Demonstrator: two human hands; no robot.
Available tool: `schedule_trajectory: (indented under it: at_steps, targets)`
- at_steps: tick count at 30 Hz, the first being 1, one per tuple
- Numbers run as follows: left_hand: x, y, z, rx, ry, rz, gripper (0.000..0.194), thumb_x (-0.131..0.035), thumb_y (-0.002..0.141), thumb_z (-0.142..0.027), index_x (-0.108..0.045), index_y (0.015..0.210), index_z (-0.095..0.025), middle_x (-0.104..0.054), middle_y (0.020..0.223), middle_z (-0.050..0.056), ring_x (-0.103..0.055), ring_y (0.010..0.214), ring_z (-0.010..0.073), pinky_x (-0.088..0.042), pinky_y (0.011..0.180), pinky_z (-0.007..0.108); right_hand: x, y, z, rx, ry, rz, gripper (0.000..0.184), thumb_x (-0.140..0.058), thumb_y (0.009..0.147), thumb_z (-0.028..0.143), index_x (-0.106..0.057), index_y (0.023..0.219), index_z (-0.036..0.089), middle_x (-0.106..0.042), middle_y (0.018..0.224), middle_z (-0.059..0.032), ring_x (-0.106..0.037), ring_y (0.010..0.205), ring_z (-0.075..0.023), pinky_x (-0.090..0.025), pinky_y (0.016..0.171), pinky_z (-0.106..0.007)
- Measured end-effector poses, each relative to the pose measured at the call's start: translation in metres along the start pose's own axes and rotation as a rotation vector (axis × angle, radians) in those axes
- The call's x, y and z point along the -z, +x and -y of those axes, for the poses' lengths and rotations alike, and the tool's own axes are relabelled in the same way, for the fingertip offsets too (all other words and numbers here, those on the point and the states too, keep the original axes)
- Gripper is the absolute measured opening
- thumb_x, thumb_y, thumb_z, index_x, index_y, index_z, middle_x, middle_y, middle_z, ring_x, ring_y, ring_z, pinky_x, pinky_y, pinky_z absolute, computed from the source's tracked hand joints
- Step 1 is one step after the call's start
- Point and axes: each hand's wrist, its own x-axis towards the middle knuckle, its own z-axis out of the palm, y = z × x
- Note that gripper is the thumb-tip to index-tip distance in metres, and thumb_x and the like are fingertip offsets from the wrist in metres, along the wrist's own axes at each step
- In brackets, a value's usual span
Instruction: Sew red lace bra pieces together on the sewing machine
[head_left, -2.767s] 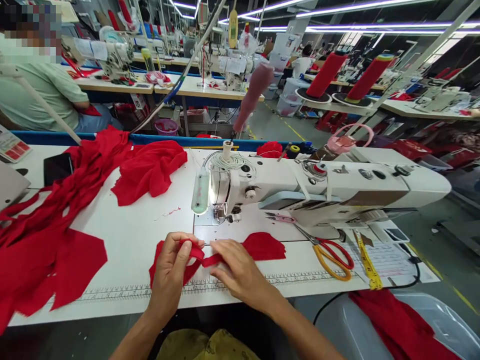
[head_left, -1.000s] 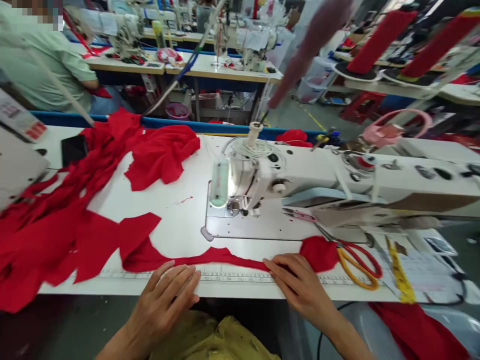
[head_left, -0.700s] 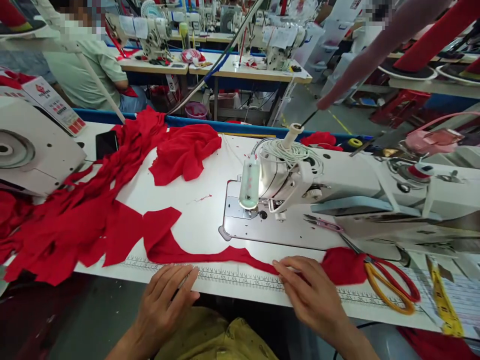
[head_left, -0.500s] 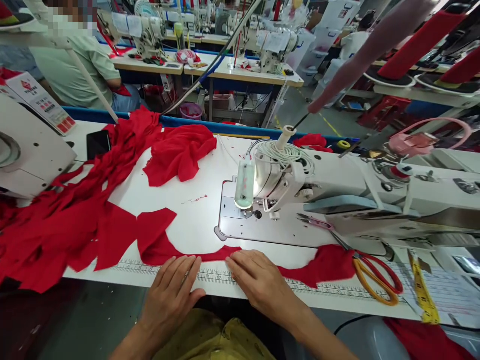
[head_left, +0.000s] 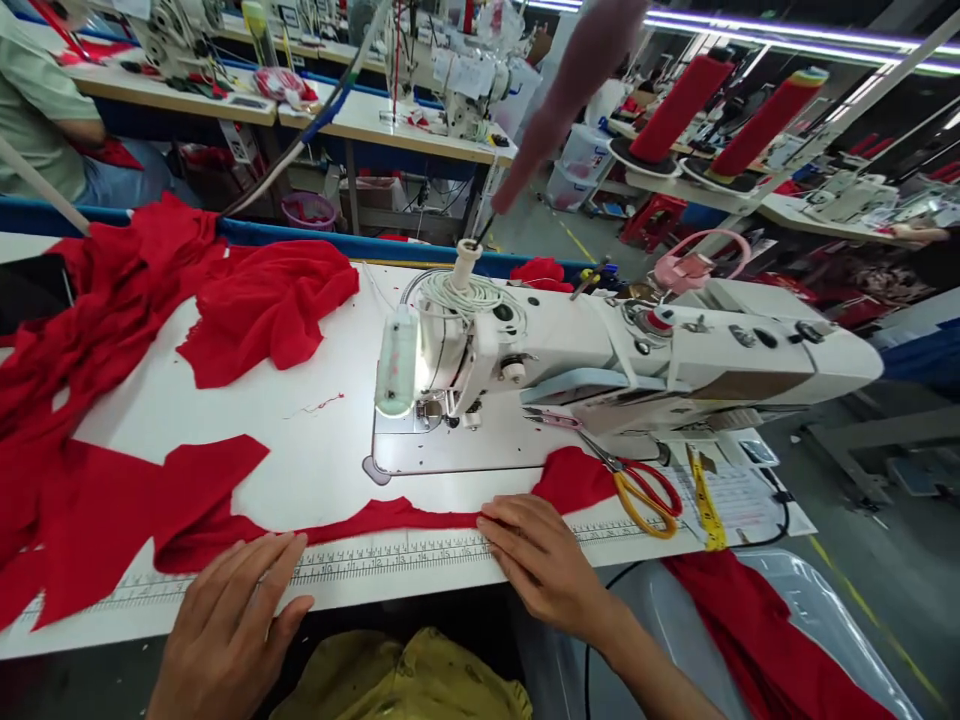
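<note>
A narrow red fabric strip (head_left: 397, 516) lies along the front edge of the white sewing table, beside a printed ruler scale (head_left: 390, 558). My left hand (head_left: 229, 615) rests on the strip's left part with fingers stretched out flat and thumb apart. Further right, my right hand (head_left: 544, 560) lays its extended fingers on the strip near the wider red piece at its end. Beyond the strip stands a white sewing machine (head_left: 555, 335), its lamp lit at the needle end. Left of my left hand, the strip meets a broad spread of red cloth (head_left: 97, 520).
Scissors with orange and red handles (head_left: 649, 498) lie right of my right hand, close to a yellow tape measure (head_left: 705, 500). Thread snips (head_left: 555, 418) rest by the machine. A crumpled red piece (head_left: 274, 310) sits behind. Red cloth hangs over a clear bin (head_left: 810, 600).
The view has swung to the right. My hands have moved farther apart along the strip, which now lies straighter between them.
</note>
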Motion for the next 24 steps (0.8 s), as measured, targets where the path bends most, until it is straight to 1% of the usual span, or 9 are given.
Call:
schedule_trajectory:
  at_steps: [2,4,6,8,11,16,18,21,24]
  targets:
    - [-0.005,0.017,-0.016,-0.044,-0.097,0.016,0.059,-0.057,0.097,-0.025,-0.038,0.153,-0.017,-0.067,0.121,0.014,-0.061,0.113,0.0293,-0.042,0.106,0.044,-0.002,0.003,0.004,0.012,-0.019,-0.026,0.036,-0.053,0.094,0.008,-0.058,0.127,0.021,-0.068,0.111,-0.0109,-0.063,0.104,-0.0221,-0.054,0.087,-0.039]
    - [-0.014,0.033,-0.033,-0.115,-0.160,0.062,0.060,-0.053,0.099,-0.031,-0.035,0.153,-0.013,-0.065,0.129,0.014,-0.057,0.121,0.0276,-0.041,0.108,0.039,-0.005,0.009,0.008,0.026,-0.039,0.006,0.033,-0.051,0.096,0.010,-0.059,0.126,0.020,-0.068,0.108,-0.0105,-0.063,0.098,-0.0210,-0.054,0.082,-0.037]
    - [-0.024,0.045,-0.044,-0.189,-0.150,0.111,0.064,-0.049,0.100,-0.044,-0.035,0.153,-0.010,-0.062,0.136,0.015,-0.055,0.127,0.0274,-0.040,0.109,0.038,-0.009,0.013,0.008,0.039,-0.072,0.061,0.031,-0.049,0.097,0.011,-0.059,0.125,0.020,-0.069,0.107,-0.0106,-0.063,0.097,-0.0210,-0.053,0.081,-0.036]
    - [-0.032,0.050,-0.048,-0.241,-0.098,0.147,0.069,-0.046,0.099,-0.053,-0.037,0.152,-0.010,-0.060,0.140,0.014,-0.054,0.129,0.0277,-0.038,0.109,0.039,-0.010,0.014,0.006,0.039,-0.082,0.088,0.030,-0.047,0.098,0.011,-0.059,0.125,0.019,-0.069,0.107,-0.0106,-0.062,0.097,-0.0208,-0.052,0.081,-0.035]
    - [-0.038,0.050,-0.047,-0.258,-0.038,0.172,0.068,-0.045,0.098,-0.056,-0.040,0.150,-0.012,-0.059,0.142,0.013,-0.053,0.130,0.0278,-0.036,0.111,0.040,-0.010,0.012,0.002,0.019,-0.048,0.091,0.032,-0.045,0.099,0.011,-0.058,0.127,0.020,-0.068,0.110,-0.0106,-0.062,0.099,-0.0204,-0.052,0.082,-0.035]
    - [-0.039,0.053,-0.042,-0.249,-0.033,0.160,0.064,-0.044,0.099,-0.054,-0.048,0.145,-0.010,-0.058,0.141,0.014,-0.053,0.129,0.0286,-0.035,0.111,0.041,-0.009,0.012,-0.002,0.015,-0.043,0.093,0.034,-0.044,0.098,0.011,-0.058,0.128,0.019,-0.067,0.111,-0.0108,-0.061,0.101,-0.0209,-0.053,0.084,-0.036]
    - [-0.038,0.055,-0.040,-0.265,-0.035,0.173,0.061,-0.043,0.101,-0.051,-0.048,0.145,-0.010,-0.058,0.142,0.014,-0.052,0.131,0.0279,-0.034,0.112,0.040,-0.008,0.014,-0.004,0.015,-0.029,0.103,0.033,-0.044,0.099,0.011,-0.058,0.128,0.019,-0.067,0.113,-0.0108,-0.061,0.102,-0.0211,-0.053,0.086,-0.036]
    - [-0.036,0.056,-0.033,-0.269,-0.016,0.160,0.059,-0.040,0.102,-0.048,-0.045,0.147,-0.011,-0.058,0.142,0.013,-0.051,0.131,0.0266,-0.032,0.114,0.040,-0.006,0.014,-0.009,0.010,0.005,0.102,0.033,-0.045,0.098,0.009,-0.057,0.127,0.019,-0.067,0.115,-0.0107,-0.060,0.103,-0.0213,-0.053,0.087,-0.037]
    - [-0.035,0.054,-0.026,-0.260,0.008,0.149,0.059,-0.040,0.102,-0.048,-0.043,0.149,-0.012,-0.058,0.142,0.012,-0.052,0.131,0.0263,-0.029,0.116,0.039,-0.003,0.012,-0.014,-0.011,0.048,0.064,0.032,-0.047,0.098,0.009,-0.058,0.126,0.020,-0.067,0.113,-0.0098,-0.060,0.103,-0.0206,-0.054,0.086,-0.036]
